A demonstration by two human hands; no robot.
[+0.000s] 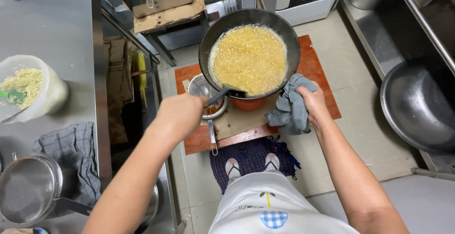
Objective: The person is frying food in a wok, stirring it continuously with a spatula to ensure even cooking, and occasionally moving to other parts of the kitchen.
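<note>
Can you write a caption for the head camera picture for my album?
Left hand and cloth-padded right hand hold a black wok of bubbling yellow food over the floor.

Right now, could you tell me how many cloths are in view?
2: a grey cloth gripped by the right hand at the black wok's rim, and a dark checked cloth on the steel counter. Others may be hidden.

Pan [289, 40]: black, round, deep, held above the floor, full of bubbling yellow food.
Handle [222, 93]: dark, at the pan's near rim, gripped at its end.
Cloth [290, 111]: grey, crumpled, pressed against the pan's right rim.
</note>
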